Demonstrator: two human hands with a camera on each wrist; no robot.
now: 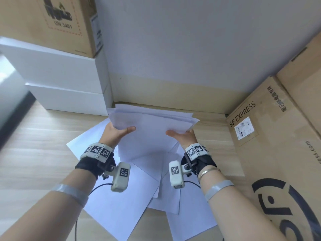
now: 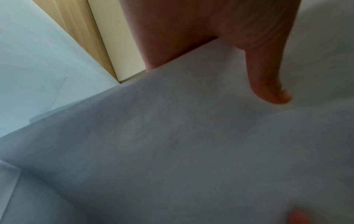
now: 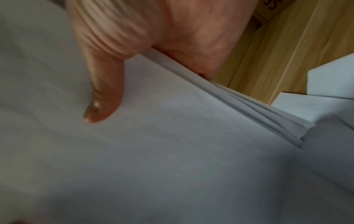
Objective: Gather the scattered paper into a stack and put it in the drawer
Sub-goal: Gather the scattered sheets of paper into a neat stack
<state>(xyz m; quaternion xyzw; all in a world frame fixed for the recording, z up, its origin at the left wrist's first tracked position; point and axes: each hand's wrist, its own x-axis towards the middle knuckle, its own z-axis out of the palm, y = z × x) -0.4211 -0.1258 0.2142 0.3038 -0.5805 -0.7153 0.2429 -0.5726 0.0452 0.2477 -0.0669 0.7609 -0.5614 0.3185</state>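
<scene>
Counter (image 1: pixel 34 153): wood-look top I'm working over, hemmed in by the SF Express carton (image 1: pixel 271 145) on my right and white boxes (image 1: pixel 60 80) back left.
Loose sheets (image 1: pixel 121 206): still a fair fan of them lying flat on the counter under my wrists, overlapping every which way.
Stack (image 1: pixel 152 122): partial bundle lifted clear of the counter in front of me; in the right wrist view its edges are staggered, so not squared up yet.
Left hand (image 1: pixel 115 134): thumb on top, fingers underneath, pinching the stack's left near corner.
Right hand (image 1: pixel 182 136): same deal on the right near corner, thumb clamped down on the top sheet.
Drawer: can't see one in any view.
Progress: I'd say maybe halfway through gathering. Left to do: collect the rest, tidy the edges, find the drawer.
</scene>
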